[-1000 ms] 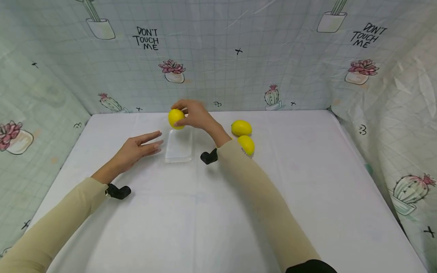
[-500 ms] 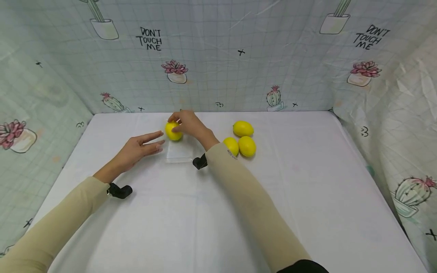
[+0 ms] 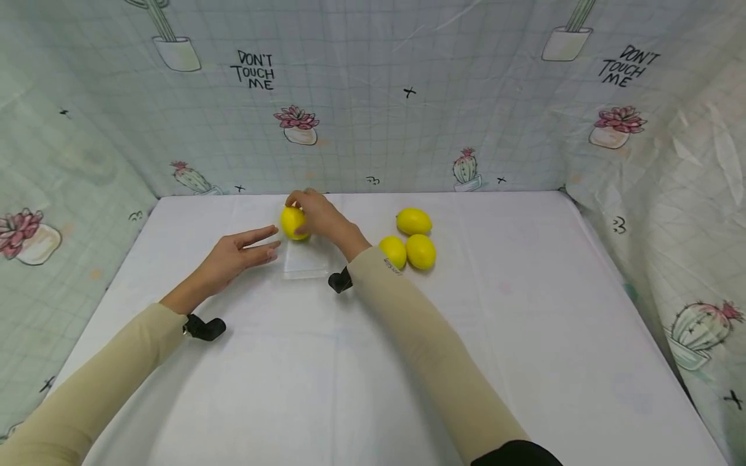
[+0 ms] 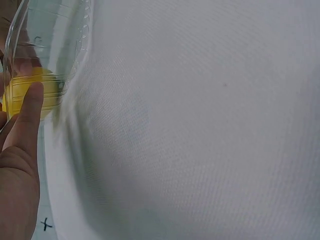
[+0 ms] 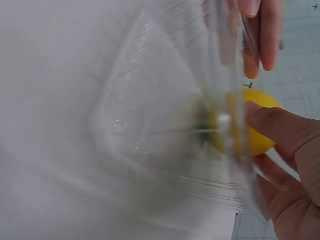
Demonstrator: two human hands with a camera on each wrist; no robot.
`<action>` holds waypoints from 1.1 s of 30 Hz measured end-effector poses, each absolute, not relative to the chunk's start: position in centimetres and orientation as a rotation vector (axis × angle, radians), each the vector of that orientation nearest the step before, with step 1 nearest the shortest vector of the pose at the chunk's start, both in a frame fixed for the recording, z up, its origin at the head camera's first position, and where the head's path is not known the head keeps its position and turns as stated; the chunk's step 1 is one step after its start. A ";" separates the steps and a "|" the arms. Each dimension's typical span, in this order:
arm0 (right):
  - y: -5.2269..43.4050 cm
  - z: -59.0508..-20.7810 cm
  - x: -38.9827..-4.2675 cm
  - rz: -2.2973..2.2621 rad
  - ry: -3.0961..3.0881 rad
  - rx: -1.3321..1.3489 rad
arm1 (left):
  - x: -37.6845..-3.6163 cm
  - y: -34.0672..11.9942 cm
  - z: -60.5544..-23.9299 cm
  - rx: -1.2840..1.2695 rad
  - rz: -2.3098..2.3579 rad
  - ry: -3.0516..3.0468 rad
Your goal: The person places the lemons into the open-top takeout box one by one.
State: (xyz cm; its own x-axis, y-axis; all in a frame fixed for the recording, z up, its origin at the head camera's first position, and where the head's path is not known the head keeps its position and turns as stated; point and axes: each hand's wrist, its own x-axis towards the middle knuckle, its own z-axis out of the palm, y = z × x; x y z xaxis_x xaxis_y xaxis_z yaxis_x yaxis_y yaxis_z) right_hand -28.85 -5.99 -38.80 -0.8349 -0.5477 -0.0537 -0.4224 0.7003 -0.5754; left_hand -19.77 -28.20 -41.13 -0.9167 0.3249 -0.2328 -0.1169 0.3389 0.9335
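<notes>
While the right hand (image 3: pixel 319 212) curls its grip round a lemon (image 3: pixel 293 222) above the far end of the clear tray (image 3: pixel 305 263), centre-left of frame, the left hand (image 3: pixel 233 257) rests flat-fingered beside it, holding nothing. Three lemons (image 3: pixel 408 239) lie right of them on the tabletop (image 3: pixel 524 336).

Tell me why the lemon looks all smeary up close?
In the right wrist view the lemon sits behind the clear tray, whose ridged plastic smears it; the picture is soft too. In the left wrist view the tray blurs it likewise. In the head view the lemon is sharp.
</notes>
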 end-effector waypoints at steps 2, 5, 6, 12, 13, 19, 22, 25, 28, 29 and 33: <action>-6.1 -38.9 -28.8 -0.824 2.710 -0.791 | -19.8 -28.2 -41.1 0.186 1.596 2.246; -6.4 -39.2 -28.7 -0.837 2.744 -0.794 | -19.9 -28.1 -40.9 0.204 1.570 2.272; -6.4 -39.2 -28.6 -0.850 2.750 -0.795 | -20.0 -28.1 -40.9 0.208 1.575 2.269; -6.4 -39.2 -28.6 -0.790 2.784 -0.794 | -20.2 -27.7 -40.9 0.185 1.573 2.259; -6.3 -39.1 -28.6 -0.779 2.789 -0.786 | -20.3 -27.7 -40.8 0.190 1.554 2.273; -5.8 -38.8 -28.8 -0.784 2.772 -0.779 | -20.6 -27.6 -40.4 0.189 1.489 2.319; -5.4 -38.3 -28.7 -0.771 2.751 -0.831 | -20.6 -27.7 -40.3 0.185 1.488 2.325; -4.5 -37.7 -28.6 -0.758 2.715 -0.924 | -20.4 -27.9 -40.3 0.177 1.493 2.321; -3.0 -37.0 -28.5 -0.742 2.678 -1.024 | -20.1 -28.0 -40.3 0.152 1.486 2.323; -2.3 -36.8 -28.5 -0.731 2.675 -1.050 | -20.1 -28.0 -40.3 0.146 1.493 2.316; 1.7 -35.6 -27.8 -0.676 2.688 -1.075 | -20.1 -28.1 -40.3 0.130 1.502 2.309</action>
State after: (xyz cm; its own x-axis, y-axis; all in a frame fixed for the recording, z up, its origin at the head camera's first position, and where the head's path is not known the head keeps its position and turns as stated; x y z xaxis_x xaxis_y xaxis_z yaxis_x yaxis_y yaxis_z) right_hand -27.75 1.69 -35.61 -0.7263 -0.6873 0.0113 -0.6109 0.6379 -0.4689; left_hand -20.10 -28.05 -40.35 -0.9229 0.2803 -0.2639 -0.1276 0.4240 0.8966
